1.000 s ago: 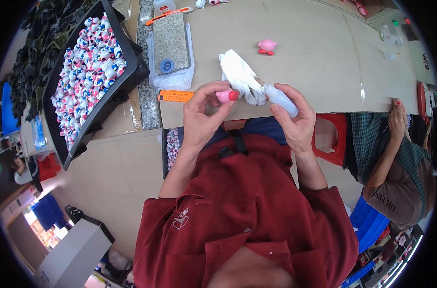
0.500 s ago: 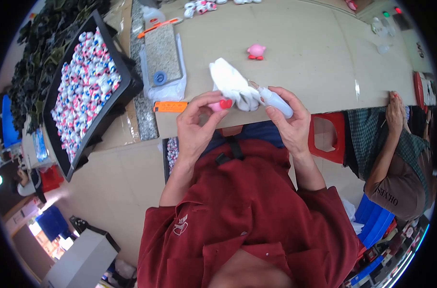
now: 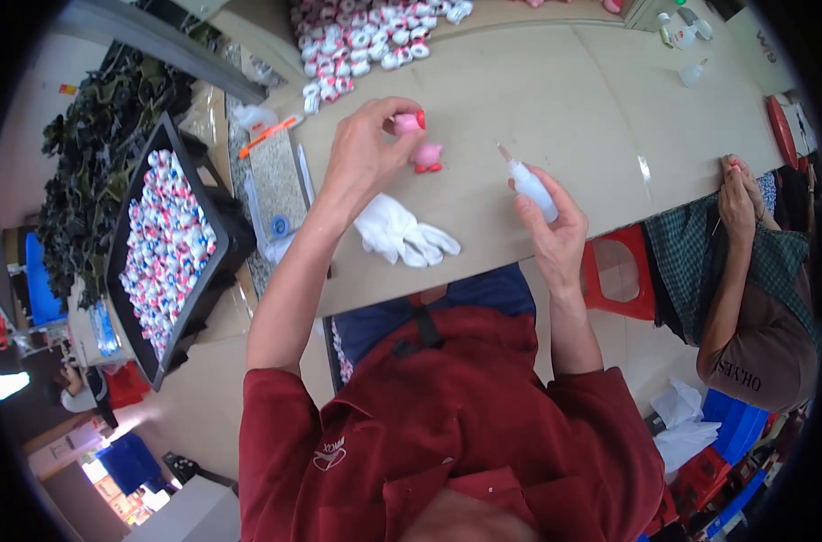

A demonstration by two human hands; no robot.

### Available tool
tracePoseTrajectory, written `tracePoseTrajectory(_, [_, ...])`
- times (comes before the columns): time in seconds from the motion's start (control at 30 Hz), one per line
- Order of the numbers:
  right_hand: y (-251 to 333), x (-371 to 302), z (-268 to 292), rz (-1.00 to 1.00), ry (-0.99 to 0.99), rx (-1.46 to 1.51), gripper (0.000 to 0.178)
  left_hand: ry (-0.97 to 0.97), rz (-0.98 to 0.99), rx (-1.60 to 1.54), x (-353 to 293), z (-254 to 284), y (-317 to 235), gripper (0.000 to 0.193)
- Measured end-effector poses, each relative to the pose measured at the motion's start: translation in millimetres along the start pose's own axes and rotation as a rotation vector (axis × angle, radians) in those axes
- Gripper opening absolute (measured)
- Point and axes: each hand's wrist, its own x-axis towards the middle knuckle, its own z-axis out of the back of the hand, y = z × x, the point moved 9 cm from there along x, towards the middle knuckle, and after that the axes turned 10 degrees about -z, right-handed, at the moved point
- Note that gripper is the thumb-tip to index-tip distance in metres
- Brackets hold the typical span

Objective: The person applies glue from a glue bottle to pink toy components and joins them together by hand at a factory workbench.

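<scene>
My left hand (image 3: pixel 368 144) is stretched out over the tan table (image 3: pixel 537 99) and pinches a small pink toy figure with a red foot (image 3: pixel 408 123). Just below it a second pink figure (image 3: pixel 427 157) stands on the table. My right hand (image 3: pixel 555 226) grips a small white squeeze bottle (image 3: pixel 530 185) with a thin nozzle pointing up and left. A white cloth glove (image 3: pixel 402 232) lies on the table between my arms, near the front edge.
A black tray (image 3: pixel 131 235) at the left holds several small pink, white and blue figures; more are heaped at the table's far side (image 3: pixel 366 36). A grey stone slab (image 3: pixel 271 176), orange cutter (image 3: pixel 268 134) and small bottles (image 3: pixel 686 36) lie about. Another person (image 3: pixel 745 271) sits at right by a red stool (image 3: pixel 621 271).
My left hand has reached forward from near my chest to the standing figure, carrying its pink figure. The glove now lies on the table. The right hand and bottle stay near the front edge.
</scene>
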Motion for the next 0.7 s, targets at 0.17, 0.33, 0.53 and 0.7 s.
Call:
tracePoseTrajectory(0.17, [-11,8,10,-0.056,-0.022,0.024,0.032,0.16,0.07,-0.02,32,-41,15,0.028])
tracePoseTrajectory(0.33, [-16,21,22,-0.044,-0.053,0.063,0.032,0.243,0.069,0.026,47,-51,15,0.035])
tracePoseTrajectory(0.53, [-24,30,31,-0.078,-0.085,0.134,0.032,0.168,-0.072,0.201,117,-53,-7,0.034])
tracePoseTrajectory(0.7, [-27,28,32,-0.065,-0.077,0.197,0.032,-0.02,-0.403,0.512,210,-78,-10,0.03])
